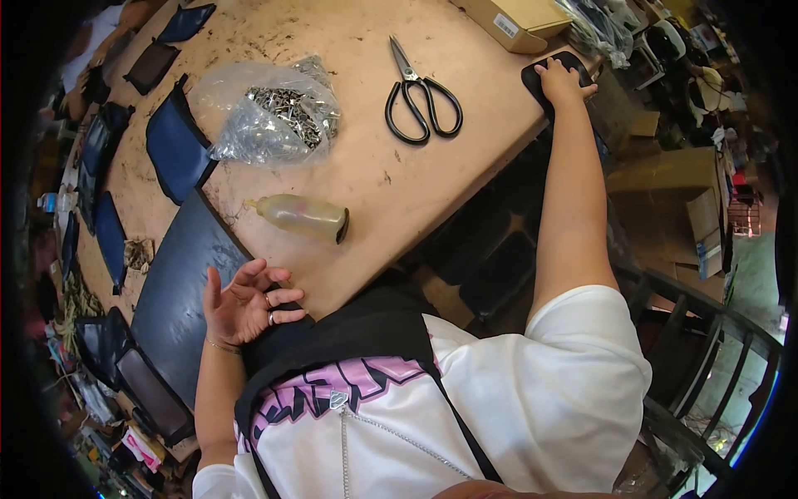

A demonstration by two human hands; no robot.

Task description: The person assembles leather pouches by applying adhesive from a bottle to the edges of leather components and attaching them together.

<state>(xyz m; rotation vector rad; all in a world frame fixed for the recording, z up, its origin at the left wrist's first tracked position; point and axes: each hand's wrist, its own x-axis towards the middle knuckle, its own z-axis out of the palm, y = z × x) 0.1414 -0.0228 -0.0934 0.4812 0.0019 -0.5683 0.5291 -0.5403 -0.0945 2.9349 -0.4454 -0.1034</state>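
Note:
My left hand (249, 308) is raised palm up with fingers apart and rings on two of them. It holds nothing and overlaps the edge of a large smooth black sheet (179, 291) in this view. At the far right table corner my right hand (565, 81) lies with spread fingers over a flat black piece with rounded corners (533, 81). A squeeze bottle of yellowish liquid (299, 214) lies on its side beyond my left hand. Black-handled scissors (422, 108) rest half open on the table, left of my right hand.
A clear plastic bag of small metal parts (291, 112) sits on the tan table (366, 50). Dark blue and black panels (179, 145) line its left side. A cardboard box (515, 21) stands at the far edge. A black chair (690, 366) is at right. Another person shows upper left.

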